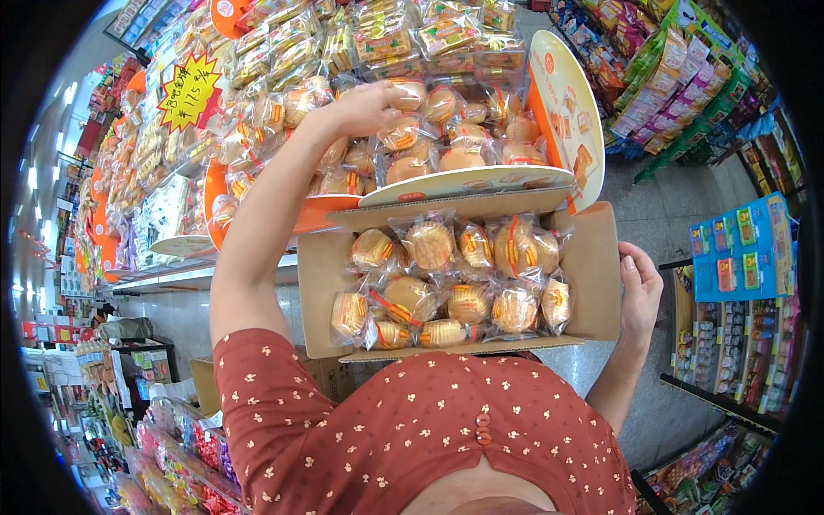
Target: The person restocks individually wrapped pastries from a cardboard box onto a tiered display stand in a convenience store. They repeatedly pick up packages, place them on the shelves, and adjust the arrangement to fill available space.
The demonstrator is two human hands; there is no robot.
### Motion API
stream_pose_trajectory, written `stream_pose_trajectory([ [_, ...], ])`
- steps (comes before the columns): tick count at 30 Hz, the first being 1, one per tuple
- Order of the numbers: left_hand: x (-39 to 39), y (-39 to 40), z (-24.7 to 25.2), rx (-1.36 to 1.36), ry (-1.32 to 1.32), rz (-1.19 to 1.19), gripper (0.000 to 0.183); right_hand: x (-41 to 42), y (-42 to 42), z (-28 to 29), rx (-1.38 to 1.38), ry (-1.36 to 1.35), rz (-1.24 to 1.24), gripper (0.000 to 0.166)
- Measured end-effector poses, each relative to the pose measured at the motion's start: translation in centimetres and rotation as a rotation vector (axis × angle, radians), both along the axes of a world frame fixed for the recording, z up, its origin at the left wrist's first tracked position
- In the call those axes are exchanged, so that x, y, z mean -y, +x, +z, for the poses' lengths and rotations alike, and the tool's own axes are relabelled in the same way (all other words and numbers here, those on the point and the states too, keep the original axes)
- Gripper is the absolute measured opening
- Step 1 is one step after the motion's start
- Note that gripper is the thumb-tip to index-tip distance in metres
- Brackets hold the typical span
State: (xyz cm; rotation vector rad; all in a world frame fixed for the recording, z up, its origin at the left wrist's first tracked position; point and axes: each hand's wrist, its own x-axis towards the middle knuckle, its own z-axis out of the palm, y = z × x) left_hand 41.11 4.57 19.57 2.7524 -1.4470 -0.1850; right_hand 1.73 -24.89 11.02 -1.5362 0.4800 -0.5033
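Note:
An open cardboard box (589, 277) sits in front of my body, its flaps spread. Several wrapped round cakes (430, 244) in clear plastic with red and yellow labels fill it. My right hand (640, 286) grips the box at its right flap. Beyond the box stands a display bin (463, 183) with a cream and orange cardboard edge, heaped with similar wrapped cakes (412, 161). My left hand (367, 108) reaches over this heap, fingers curved down beside a wrapped cake (408, 94). Whether the fingers hold it, I cannot tell.
Flat wrapped biscuit packs (386, 45) lie behind the cakes. A tall cardboard divider (566, 116) rises at the bin's right end. On the left stands a yellow price sign (190, 93). Snack racks (676, 84) and a blue hanging display (740, 251) flank the tiled aisle (650, 199).

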Motion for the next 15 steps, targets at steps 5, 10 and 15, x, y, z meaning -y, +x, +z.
stream_pose_trajectory([
  [5,-4.2,-8.0,3.7,-0.157,-0.455,-0.058,0.034,0.2,0.5,0.4,-0.084,-0.088,-0.011,0.025],
  [10,-10.2,-16.5,6.0,-0.446,-0.321,-0.143,0.026,0.3,0.3,0.3,-0.075,-0.097,0.029,0.026],
  [15,-13.7,-20.0,2.1,-0.612,-0.033,-0.026,0.050,0.0,0.8,0.8,-0.137,-0.191,0.040,0.026],
])
